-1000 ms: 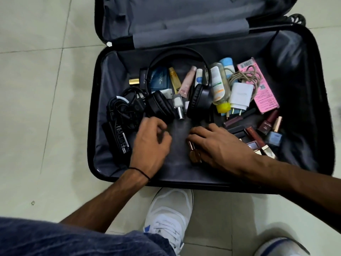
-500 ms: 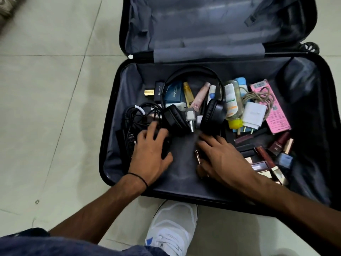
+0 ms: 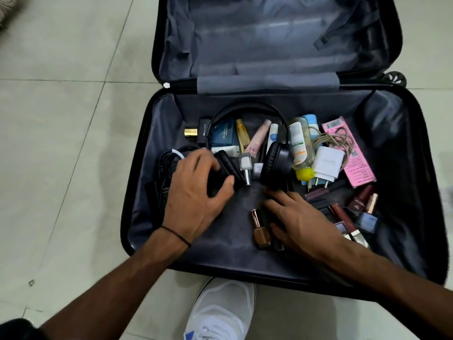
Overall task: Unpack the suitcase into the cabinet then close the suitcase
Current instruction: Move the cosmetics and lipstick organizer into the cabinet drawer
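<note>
A black suitcase (image 3: 137,192) lies open on the floor, its grey-lined lid (image 3: 269,45) flat behind. Inside lie black headphones (image 3: 277,163), a blue perfume box (image 3: 224,136), tubes, a clear bottle with a yellow cap (image 3: 300,148), a white charger (image 3: 327,164), a pink box (image 3: 353,153) and several lipsticks and nail polishes (image 3: 360,202). My left hand (image 3: 193,200) curves over the left ear cup, fingers apart, beside a black adapter with cables (image 3: 161,182). My right hand (image 3: 301,222) rests spread on the lining next to a brown nail polish bottle (image 3: 261,235). No cabinet is in view.
Pale floor tiles (image 3: 61,168) surround the suitcase. My white shoe (image 3: 220,307) stands just in front of its near edge. A suitcase wheel (image 3: 396,79) shows at the hinge on the right.
My left hand has moved up from the cables onto the left ear cup. My right hand has slid a little right, uncovering the brown bottle. The view has moved closer.
</note>
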Demonstrator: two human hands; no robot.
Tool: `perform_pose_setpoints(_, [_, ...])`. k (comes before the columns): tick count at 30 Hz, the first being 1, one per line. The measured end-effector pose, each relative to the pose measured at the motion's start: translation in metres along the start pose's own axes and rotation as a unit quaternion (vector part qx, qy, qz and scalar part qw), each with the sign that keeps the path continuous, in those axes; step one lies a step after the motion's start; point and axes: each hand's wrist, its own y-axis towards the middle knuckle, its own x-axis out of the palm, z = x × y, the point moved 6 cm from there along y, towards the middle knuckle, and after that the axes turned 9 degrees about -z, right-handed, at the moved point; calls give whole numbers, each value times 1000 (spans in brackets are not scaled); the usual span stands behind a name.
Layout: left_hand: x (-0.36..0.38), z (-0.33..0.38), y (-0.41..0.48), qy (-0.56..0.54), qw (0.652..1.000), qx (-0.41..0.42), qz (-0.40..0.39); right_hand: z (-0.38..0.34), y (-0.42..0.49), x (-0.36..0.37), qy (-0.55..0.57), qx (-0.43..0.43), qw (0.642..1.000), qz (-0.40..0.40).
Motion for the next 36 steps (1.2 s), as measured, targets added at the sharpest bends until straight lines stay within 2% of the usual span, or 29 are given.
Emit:
perform_pose_setpoints(2, [14,7,23,63,992,23,-104,0,-1,0,1,-2,1000,-7])
perform_pose_setpoints(4, [33,8,34,151,964,12,-218,1,-2,-2,11,-2,1000,-10])
perform_pose_setpoints(7, [47,7,13,187,947,3,-260,2,-4,-4,22,-5,1000,-12])
perform_pose_setpoints(11, [61,15,-41,156,962,14,-226,6,-7,-5,50,0,999,-7])
perform_pose_setpoints(16, [55,17,-36,114,968,4,-225,7,-8,-6,47,-13,999,-7])
perform_pose_setpoints(17, [45,20,-31,87,978,15,-189,7,-7,-6,44,-17,999,-5])
perform_pose_setpoints(19, [16,24,-22,36,997,25,-58,7,-8,-8,41,-18,999,-4])
perform_pose_setpoints(21, [-7,7,-11,-9,997,-23,71,6,-8,-9,41,-14,999,-1])
perform_pose_setpoints(22, [-11,-8,-3,-38,993,-59,92,5,-7,-9,40,-10,999,1])
perform_pose_setpoints(24, [-7,-34,17,-75,993,-80,50,2,-7,-11,39,2,999,11])
perform_pose_setpoints(26, [0,-35,33,-25,999,17,-15,-2,-6,-12,25,16,999,28])
perform_pose_setpoints(28, [5,-19,40,84,985,142,-53,-7,-6,-12,5,17,999,40])
perform_pose_setpoints(29, [10,-13,42,141,972,174,-68,-9,-5,-12,0,14,999,42])
perform_pose_setpoints(30, [15,-9,44,202,959,179,-87,-9,-3,-12,-3,13,999,42])
perform_pose_setpoints(33, [37,-12,51,366,911,97,-164,-9,0,-15,-1,17,999,44])
perform_pose_setpoints(36, [48,-8,54,414,888,68,-189,-7,-2,-16,1,21,999,40])
